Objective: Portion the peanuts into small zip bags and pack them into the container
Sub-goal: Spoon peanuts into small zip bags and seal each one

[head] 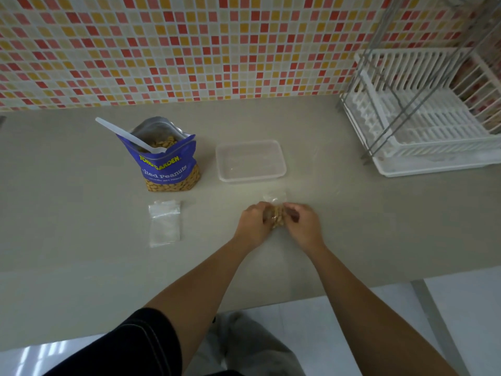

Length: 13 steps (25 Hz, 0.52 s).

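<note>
We see the left hand [253, 221] and the right hand [301, 221] meeting on the counter [81, 267], both clenched around 1 small zip bag [276, 213] that holds peanuts. Its clear top sticks up past the fingers, on the side toward the container [250, 161]. We cannot tell whether its seal is closed.

Taking the container as our landmark: the hands and the filled bag sit just in front of it, a little to its right, near but not touching. The container is a clear rectangular tub with no lid on it, and we see nothing inside it.

To the left of the container, close beside it, stands the blue peanut pouch [168, 164], upright and open at the top, with nuts visible through its lower window. A white plastic spoon [127, 135] rests in its mouth, bowl down among the nuts, handle slanting up and left.

Forward and left of the container, in front of the pouch, 1 empty zip bag [164, 223] lies flat.

Far right of the container, a white dish rack [423, 123] sits against the mosaic tiled wall [189, 50].
</note>
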Motion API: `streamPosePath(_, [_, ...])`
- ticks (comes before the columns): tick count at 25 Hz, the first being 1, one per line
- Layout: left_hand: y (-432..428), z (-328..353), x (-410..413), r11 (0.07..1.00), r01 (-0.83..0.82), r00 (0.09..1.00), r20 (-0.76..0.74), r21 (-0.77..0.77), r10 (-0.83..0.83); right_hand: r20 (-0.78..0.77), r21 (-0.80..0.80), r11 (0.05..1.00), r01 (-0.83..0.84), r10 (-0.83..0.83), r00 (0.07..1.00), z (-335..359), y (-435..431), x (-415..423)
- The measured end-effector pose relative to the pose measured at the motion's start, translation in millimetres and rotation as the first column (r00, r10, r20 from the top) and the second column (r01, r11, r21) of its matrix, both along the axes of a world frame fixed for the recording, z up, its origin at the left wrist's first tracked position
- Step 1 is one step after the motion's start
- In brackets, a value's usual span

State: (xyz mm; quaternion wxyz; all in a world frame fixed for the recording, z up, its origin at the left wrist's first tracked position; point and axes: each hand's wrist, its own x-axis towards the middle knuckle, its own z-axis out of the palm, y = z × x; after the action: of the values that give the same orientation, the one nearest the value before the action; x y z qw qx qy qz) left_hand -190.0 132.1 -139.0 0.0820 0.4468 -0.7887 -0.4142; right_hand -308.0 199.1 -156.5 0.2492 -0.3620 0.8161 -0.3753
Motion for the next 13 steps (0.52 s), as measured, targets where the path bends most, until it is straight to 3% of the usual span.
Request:
streamPosePath(3, [-14, 5, 12, 1.0, -0.009, 0.999, -0.05, 0.007, 0.009, -0.114, -0.04, 0.999, 0.021, -0.025, 0.993, 13, -5, 4])
streamPosePath(7, [-40, 24, 57, 0.993, 0.006, 0.995, -0.102, -0.116, -0.018, -0.142, -0.175, 0.984, -0.015, -0.011, 0.99, 36, -24, 40])
streamPosePath(10, [-61, 29, 107, 0.975, -0.006, 0.999, -0.044, -0.224, -0.004, -0.204, -0.125, 0.971, -0.204, 0.176, 0.963, 27, -43, 87])
streamPosePath(13, [-82, 24, 153, 0.945, -0.07, 0.997, 0.018, -0.318, 0.079, -0.215, 0.023, 0.923, -0.385, 0.381, 0.899, 7, -65, 137])
